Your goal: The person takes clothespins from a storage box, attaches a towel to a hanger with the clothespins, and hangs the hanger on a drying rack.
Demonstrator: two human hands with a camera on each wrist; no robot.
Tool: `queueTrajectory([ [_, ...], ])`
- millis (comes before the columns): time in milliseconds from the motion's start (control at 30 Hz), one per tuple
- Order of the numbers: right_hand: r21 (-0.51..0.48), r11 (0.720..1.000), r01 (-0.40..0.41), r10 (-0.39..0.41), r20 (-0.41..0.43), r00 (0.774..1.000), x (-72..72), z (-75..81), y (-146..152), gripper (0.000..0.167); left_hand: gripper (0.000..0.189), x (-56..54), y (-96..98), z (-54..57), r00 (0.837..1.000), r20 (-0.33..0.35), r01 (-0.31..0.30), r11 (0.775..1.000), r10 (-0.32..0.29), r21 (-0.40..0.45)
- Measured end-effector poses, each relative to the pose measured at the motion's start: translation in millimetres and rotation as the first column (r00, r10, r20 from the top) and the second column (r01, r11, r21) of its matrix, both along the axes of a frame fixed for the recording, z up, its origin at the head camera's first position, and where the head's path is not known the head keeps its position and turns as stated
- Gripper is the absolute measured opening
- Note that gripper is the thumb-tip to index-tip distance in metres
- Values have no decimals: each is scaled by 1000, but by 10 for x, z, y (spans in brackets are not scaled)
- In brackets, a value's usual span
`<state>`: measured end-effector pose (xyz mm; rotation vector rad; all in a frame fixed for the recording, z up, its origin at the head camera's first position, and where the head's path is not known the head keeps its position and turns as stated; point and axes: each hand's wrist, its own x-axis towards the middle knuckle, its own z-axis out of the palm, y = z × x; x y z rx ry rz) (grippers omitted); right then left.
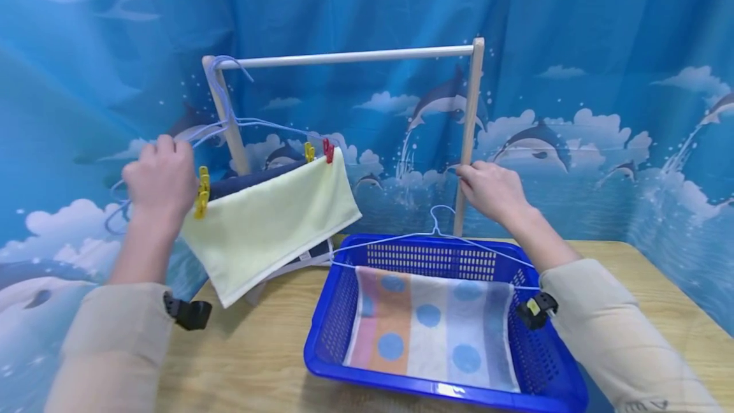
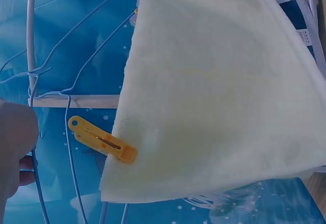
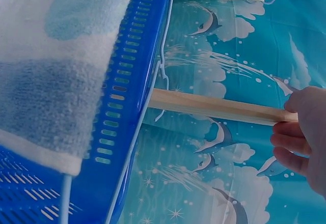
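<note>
My left hand (image 1: 160,177) grips the wire of light blue hangers (image 1: 274,125) at their left side. A pale yellow towel (image 1: 275,222) hangs tilted from them, held by a yellow clothespin (image 2: 104,141) and a red clothespin (image 1: 329,150). Behind it shows a dark navy cloth (image 1: 252,181) with yellow clothespins. The hanger hooks are at the left end of the rack's white rod (image 1: 355,57); whether they bear on it I cannot tell. My right hand (image 1: 493,190) holds the rack's right wooden post (image 1: 471,107), thumb and fingers around it in the right wrist view.
A blue plastic basket (image 1: 321,324) stands on the wooden table (image 1: 258,362) in front of the rack. In it lies a striped, dotted towel (image 1: 421,349) on another blue hanger (image 1: 436,232). Partly hidden behind the yellow towel is a grey-and-dark item (image 1: 306,257). A dolphin-print curtain (image 1: 367,5) hangs behind.
</note>
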<state>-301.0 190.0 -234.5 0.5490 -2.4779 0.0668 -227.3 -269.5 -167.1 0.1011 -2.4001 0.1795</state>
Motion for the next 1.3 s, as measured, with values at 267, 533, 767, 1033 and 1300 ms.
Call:
queueTrajectory([
  [267,5,1000,20,-20,8,1000,2,24,-20,22,25,-118,134,82,999,20,-45,999,45,-4],
  [533,-5,999,36,-36,23,999,4,32,-9,22,24,-232,268,172,998,18,-61,998,61,-21],
  [767,-5,1000,30,-30,15,999,-16,28,-24,21,24,-285,358,239,996,23,-80,997,81,-22],
  [1033,0,1000,24,-24,19,1000,0,32,-31,21,28,-327,429,232,996,34,-77,996,78,-40],
  [1300,9,1000,30,-30,28,999,4,67,-36,22,27,-352,456,216,995,48,-82,995,85,-49],
])
